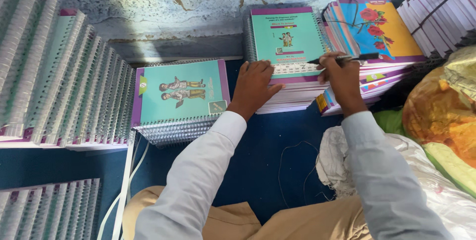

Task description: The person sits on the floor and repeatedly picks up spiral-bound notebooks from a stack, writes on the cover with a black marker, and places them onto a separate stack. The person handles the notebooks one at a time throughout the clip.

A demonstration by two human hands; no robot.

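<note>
The person is sitting on the blue floor [267, 146], leaning both arms toward a stack of spiral notebooks [290, 84] against the wall. The left hand [255, 86] is lying flat, fingers spread, pressing on the lower edge of the top notebook [287, 39], a teal cover with a purple border. The right hand [342, 79] is curling its grip shut around a black pen [344, 59], holding it level just above the notebook's right corner; the tip is pointing left, toward the printed table on the cover. Just to the right a second pile is leaning, topped by a notebook with red roses [379, 27]. To the left, well apart from the hands, another teal notebook stack [178, 101] is sitting on the floor, and rows of bound notebooks [59, 76] are lining the far left. A white sack [436, 190] is bunching beside the right sleeve.
</note>
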